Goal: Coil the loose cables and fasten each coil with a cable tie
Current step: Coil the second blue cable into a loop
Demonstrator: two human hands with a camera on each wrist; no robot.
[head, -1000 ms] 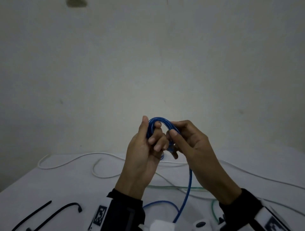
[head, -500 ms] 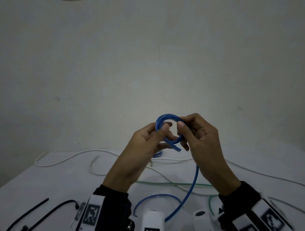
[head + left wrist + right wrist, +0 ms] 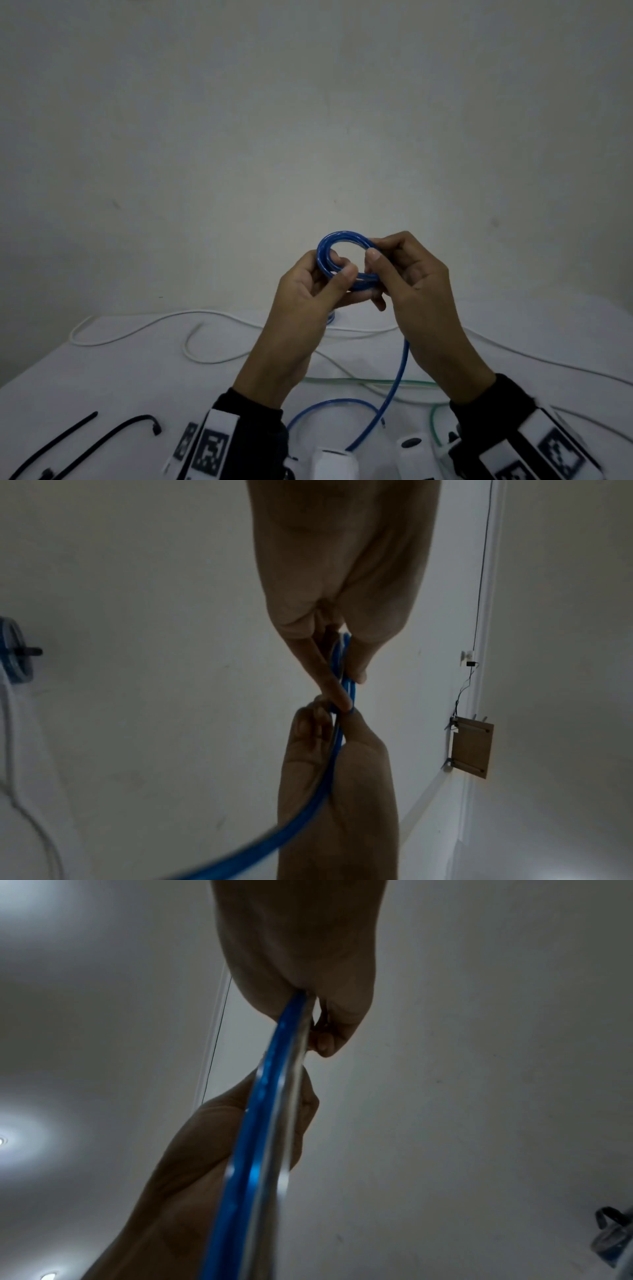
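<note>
I hold a small coil of blue cable up in front of the wall, above the white table. My left hand pinches the coil's left and lower strands between thumb and fingers. My right hand grips its right side. The loose blue cable hangs from under the right hand to the table and loops there. Two black cable ties lie at the front left. In the left wrist view the left fingers pinch the blue strands. The cable is blurred in the right wrist view.
White cables snake across the far side of the table, and a green cable crosses under my hands. Another blue coil with a black stub sticking out lies on the table behind my left hand. The wall stands close behind.
Both hands have shifted a little to the right. The coil has turned from edge-on to an open ring, and my left thumb now lies over its lower strands.
</note>
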